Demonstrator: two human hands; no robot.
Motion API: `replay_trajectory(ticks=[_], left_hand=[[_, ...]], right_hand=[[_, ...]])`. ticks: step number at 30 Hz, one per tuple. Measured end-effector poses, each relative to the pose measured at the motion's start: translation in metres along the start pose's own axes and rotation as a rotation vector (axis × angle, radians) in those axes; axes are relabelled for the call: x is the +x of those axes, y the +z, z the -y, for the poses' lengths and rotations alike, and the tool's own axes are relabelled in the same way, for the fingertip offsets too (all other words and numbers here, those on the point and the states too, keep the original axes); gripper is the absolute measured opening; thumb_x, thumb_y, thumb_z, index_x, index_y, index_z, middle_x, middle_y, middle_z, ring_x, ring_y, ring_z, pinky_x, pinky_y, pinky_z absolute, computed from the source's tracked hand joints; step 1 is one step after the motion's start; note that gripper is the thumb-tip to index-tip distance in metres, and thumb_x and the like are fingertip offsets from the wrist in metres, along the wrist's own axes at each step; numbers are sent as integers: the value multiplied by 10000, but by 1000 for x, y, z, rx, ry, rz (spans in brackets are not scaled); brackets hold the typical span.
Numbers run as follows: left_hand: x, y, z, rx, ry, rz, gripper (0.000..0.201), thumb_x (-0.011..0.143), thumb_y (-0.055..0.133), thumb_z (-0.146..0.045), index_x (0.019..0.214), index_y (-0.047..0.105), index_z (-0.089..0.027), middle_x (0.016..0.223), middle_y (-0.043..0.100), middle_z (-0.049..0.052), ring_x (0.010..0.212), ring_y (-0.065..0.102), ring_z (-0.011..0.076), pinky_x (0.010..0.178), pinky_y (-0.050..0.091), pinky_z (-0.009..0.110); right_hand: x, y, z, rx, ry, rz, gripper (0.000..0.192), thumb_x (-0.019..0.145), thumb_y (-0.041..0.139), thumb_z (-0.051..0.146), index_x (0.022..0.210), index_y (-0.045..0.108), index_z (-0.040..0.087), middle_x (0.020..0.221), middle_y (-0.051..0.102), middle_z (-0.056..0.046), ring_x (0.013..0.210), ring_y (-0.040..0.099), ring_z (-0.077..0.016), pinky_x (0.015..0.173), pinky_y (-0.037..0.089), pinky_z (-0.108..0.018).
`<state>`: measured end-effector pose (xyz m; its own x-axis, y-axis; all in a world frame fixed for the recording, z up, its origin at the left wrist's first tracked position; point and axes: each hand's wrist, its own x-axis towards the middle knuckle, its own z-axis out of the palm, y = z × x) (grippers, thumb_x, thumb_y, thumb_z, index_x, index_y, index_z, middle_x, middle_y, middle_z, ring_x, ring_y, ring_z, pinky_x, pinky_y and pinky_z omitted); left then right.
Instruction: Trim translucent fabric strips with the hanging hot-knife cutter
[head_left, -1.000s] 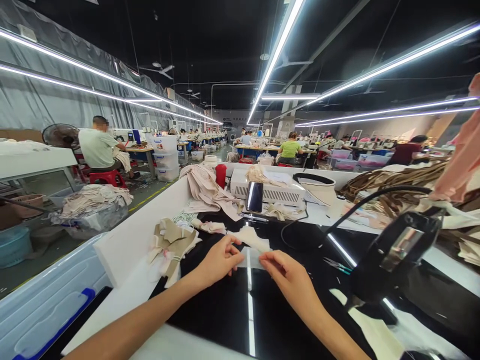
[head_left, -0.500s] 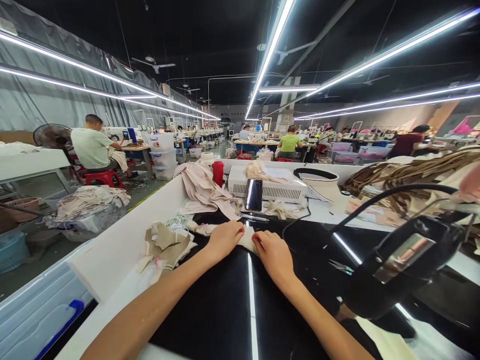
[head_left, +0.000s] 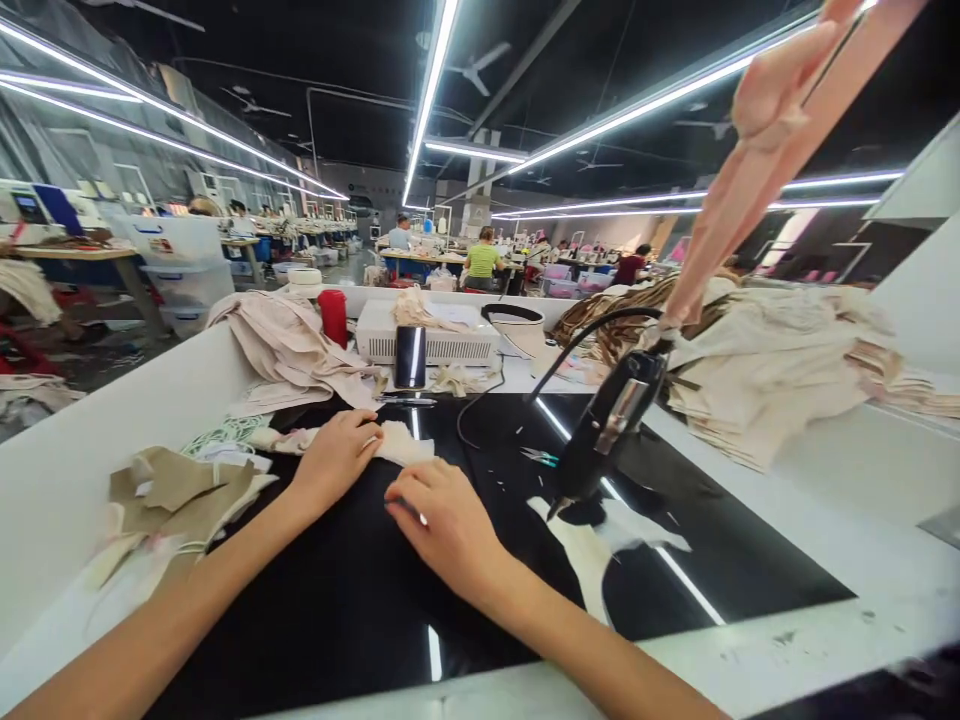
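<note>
My left hand (head_left: 335, 458) rests on a small pale fabric piece (head_left: 401, 446) that lies on the glossy black work surface (head_left: 360, 610). The fingers press its left end. Just in front of it, my right hand (head_left: 442, 523) lies knuckles up on the black surface, its fingertips pinching something small and thin that I cannot make out. A black hanging tool (head_left: 607, 425) on a cable dangles to the right of my right hand, its tip just above a white fabric piece (head_left: 600, 545).
Tan and white cut pieces (head_left: 169, 490) lie at the left. A beige fabric heap (head_left: 289, 345), red cup (head_left: 332, 317), white box unit (head_left: 435, 345) and dark phone (head_left: 409, 357) stand behind. Stacked cream pieces (head_left: 772, 370) fill the right. Small scissors (head_left: 541, 457) lie near. Other workers sit far back.
The view has swung to the right and down. My right hand has pulled back toward me off the pale piece; my left hand stays on it.
</note>
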<state>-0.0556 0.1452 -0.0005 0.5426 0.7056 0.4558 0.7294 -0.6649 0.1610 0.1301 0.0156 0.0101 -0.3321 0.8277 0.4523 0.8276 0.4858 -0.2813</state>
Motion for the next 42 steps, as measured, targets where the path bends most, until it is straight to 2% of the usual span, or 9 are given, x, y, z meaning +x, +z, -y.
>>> replay_trajectory(ticks=[5,8,11,14,20,25,34,39,42], left_hand=[[-23,-7,-27,10,143,0,214,1029,532,-213,1046,743,-179,1233,715,116,1177,639,332,1047,499,520],[-38,-4,-53,8,224,22,194,1049,538,-214,1050,731,-195,1137,729,73,1083,670,281,985,531,460],[-50,2,-83,-27,322,44,190,1056,532,-177,1046,721,-187,1088,727,63,998,679,244,922,543,414],[-59,9,-116,-81,385,83,186,1048,541,-140,1048,720,-189,1034,730,46,934,682,221,858,540,373],[-67,19,-174,-111,461,178,172,1032,562,-121,1015,716,-198,924,716,24,820,661,214,740,502,351],[-66,26,-202,-135,461,250,177,1042,558,-137,1073,716,-211,947,726,21,831,677,213,731,497,345],[-57,35,-223,-125,428,293,164,1060,560,-189,1141,700,-219,960,712,19,871,704,215,737,528,348],[-56,40,-226,-95,409,291,235,1077,565,-269,1300,628,-232,999,711,24,896,699,217,744,533,350],[-57,39,-226,-89,412,318,199,1074,571,-276,1253,644,-231,1008,702,29,909,692,219,748,534,345]], right_hand=[[-91,-36,5,161,-34,59,78,985,697,191,945,706,257,934,767,52,869,692,-143,809,489,-279],[-135,-58,-21,255,147,65,123,1026,618,212,970,718,256,928,759,17,876,690,-167,797,511,-283],[-163,-78,-55,210,414,34,195,1045,565,310,976,742,267,911,734,-17,872,693,-201,805,533,-318],[-181,-88,-82,146,503,-17,213,1023,567,363,981,753,270,904,724,-32,843,691,-221,785,546,-341],[-189,-79,-97,129,450,-37,138,968,652,343,1034,747,269,1017,741,-46,954,695,-250,861,550,-379],[-186,-66,-96,148,419,-50,215,1013,566,334,943,755,258,968,731,-57,927,666,-267,863,511,-422],[-187,-66,-101,276,492,-63,291,1033,504,361,940,762,263,962,722,-45,942,667,-243,872,511,-381],[-184,-69,-101,338,535,-54,311,1007,525,411,895,774,261,881,696,-31,870,667,-226,805,504,-349],[-182,-72,-101,364,553,-59,323,980,532,427,844,765,249,841,686,-33,829,655,-224,763,495,-340]])
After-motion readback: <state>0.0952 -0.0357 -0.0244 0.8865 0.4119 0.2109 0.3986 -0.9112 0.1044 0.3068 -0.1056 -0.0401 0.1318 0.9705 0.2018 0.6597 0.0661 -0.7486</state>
